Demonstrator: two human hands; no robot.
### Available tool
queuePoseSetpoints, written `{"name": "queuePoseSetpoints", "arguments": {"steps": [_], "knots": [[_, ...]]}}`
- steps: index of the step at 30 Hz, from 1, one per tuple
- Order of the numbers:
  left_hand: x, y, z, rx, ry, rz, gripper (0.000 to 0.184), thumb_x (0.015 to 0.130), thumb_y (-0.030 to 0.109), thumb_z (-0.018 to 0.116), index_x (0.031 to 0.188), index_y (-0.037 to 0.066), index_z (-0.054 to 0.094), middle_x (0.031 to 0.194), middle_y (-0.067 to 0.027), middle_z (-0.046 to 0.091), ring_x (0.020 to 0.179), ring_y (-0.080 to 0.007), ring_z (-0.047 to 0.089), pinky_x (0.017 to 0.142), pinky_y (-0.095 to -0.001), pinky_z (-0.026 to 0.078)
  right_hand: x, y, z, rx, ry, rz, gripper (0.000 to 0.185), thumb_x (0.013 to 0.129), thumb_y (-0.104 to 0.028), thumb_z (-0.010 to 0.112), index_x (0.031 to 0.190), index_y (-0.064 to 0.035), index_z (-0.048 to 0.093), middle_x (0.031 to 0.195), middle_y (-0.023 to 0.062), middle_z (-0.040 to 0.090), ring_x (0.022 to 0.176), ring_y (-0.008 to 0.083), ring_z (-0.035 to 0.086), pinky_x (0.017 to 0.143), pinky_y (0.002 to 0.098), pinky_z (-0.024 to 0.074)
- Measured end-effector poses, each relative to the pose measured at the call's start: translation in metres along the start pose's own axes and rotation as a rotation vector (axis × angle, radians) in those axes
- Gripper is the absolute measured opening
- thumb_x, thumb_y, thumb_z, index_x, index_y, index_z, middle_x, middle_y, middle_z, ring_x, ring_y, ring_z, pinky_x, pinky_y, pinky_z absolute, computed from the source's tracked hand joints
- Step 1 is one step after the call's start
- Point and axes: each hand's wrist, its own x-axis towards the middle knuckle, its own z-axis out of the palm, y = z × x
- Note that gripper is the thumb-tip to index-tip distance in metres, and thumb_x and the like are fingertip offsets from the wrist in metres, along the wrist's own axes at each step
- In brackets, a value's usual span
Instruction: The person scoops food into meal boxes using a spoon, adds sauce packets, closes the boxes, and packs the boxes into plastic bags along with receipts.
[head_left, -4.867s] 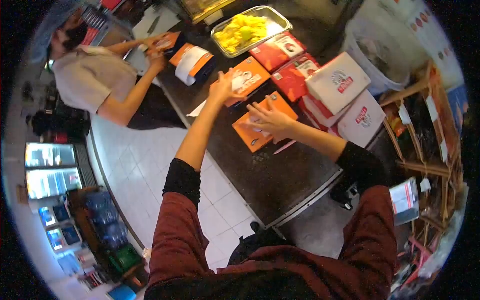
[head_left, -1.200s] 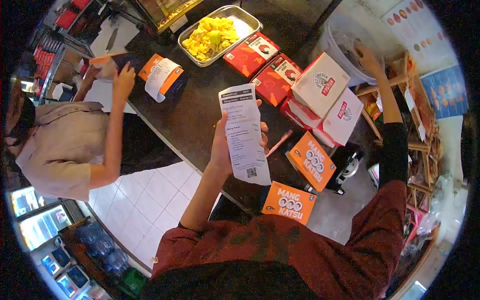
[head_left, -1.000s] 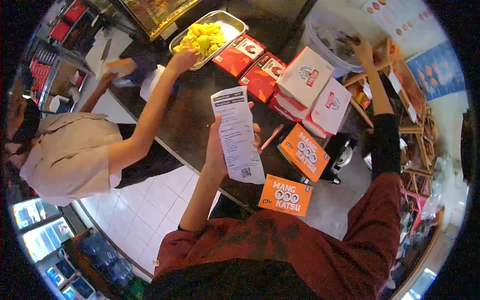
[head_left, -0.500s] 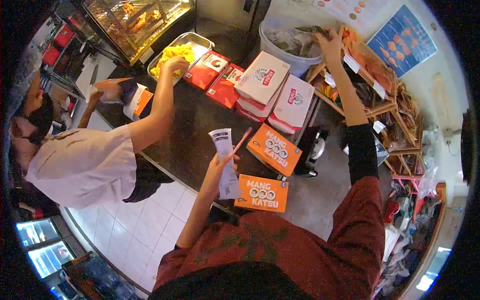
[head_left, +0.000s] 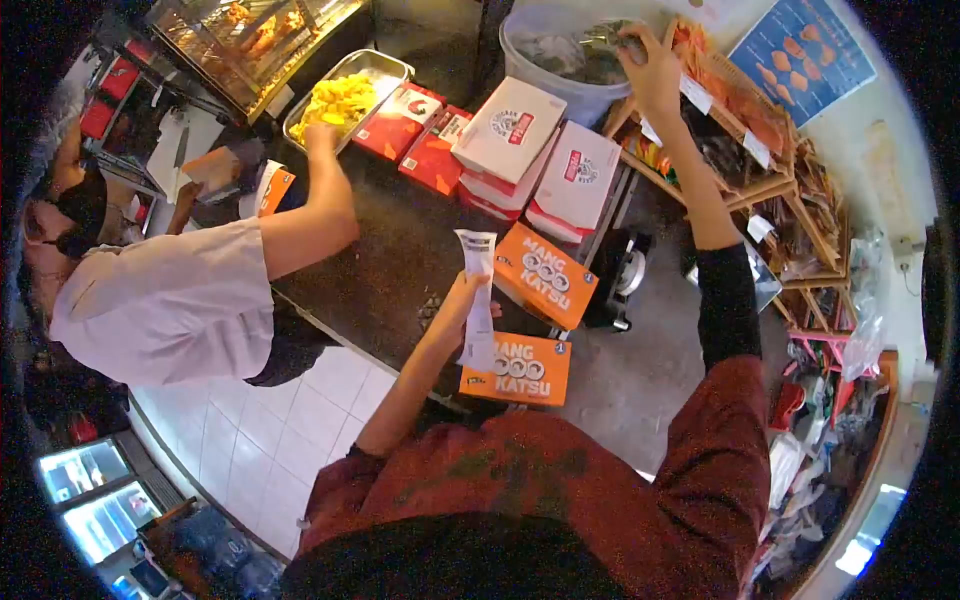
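Note:
My left hand (head_left: 460, 305) is closed around a long white printed receipt (head_left: 478, 345), held upright in front of two orange boxes. A pinkish tip beside the fingers is too small to make out. The upper orange box (head_left: 545, 275) lies tilted on the counter, and the lower orange box (head_left: 530, 372) sits just below it, partly behind the receipt. My right hand (head_left: 655, 75) reaches to the rim of a white bucket (head_left: 565, 95). Its fingers are curved and apart over dark plastic packets (head_left: 575, 50) inside; I see nothing gripped.
Stacked white-and-red boxes (head_left: 515, 125) and flat red boxes (head_left: 400, 120) stand on the dark counter (head_left: 390, 270). Wooden racks of packets (head_left: 740, 150) line the right wall. At left, a co-worker (head_left: 170, 310) reaches into a metal tray of yellow food (head_left: 400, 75). A black device (head_left: 622, 280) stands beside the orange boxes.
My left hand has shifted right with the receipt, now overlapping the lower orange box; the pink pen is mostly hidden. My right hand's fingers have spread at the bucket. The view has shifted slightly.

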Motion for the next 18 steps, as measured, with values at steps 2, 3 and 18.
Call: {"name": "queuePoseSetpoints", "arguments": {"steps": [2, 3, 18], "knots": [[0.003, 0.007, 0.001, 0.090, -0.016, -0.009, 0.034, 0.084, 0.029, 0.048, 0.108, 0.006, 0.039, 0.081, -0.0057, 0.049, 0.061, -0.0153, 0.056, 0.060, -0.0319, 0.050, 0.000, 0.009, 0.002, -0.037, -0.105, 0.003, 0.026, 0.069, -0.010, 0.064, 0.093, -0.0118, 0.055, 0.074, 0.0113, 0.062, 0.072, 0.0287, 0.061, 0.066, 0.0345, 0.0472], [0.003, 0.010, 0.002, 0.102, -0.025, -0.006, 0.034, 0.084, 0.029, 0.048, 0.108, 0.006, 0.039, 0.081, -0.0057, 0.049, 0.061, -0.0153, 0.056, 0.060, -0.0319, 0.050, 0.002, 0.017, 0.008, -0.046, -0.095, 0.008, 0.026, 0.069, -0.010, 0.064, 0.093, -0.0118, 0.055, 0.074, 0.0113, 0.062, 0.072, 0.0287, 0.061, 0.066, 0.0345, 0.0472], [0.016, 0.032, 0.013, 0.072, -0.130, 0.124, 0.039, 0.083, 0.035, 0.050, 0.113, 0.010, 0.045, 0.084, -0.0033, 0.052, 0.065, -0.0136, 0.053, 0.056, -0.0267, 0.043, 0.021, -0.022, -0.018, -0.292, -0.086, 0.006, 0.029, 0.080, -0.029, 0.060, 0.100, -0.0100, 0.052, 0.077, 0.0116, 0.063, 0.067, 0.0273, 0.063, 0.059, 0.0386, 0.0479]]}}
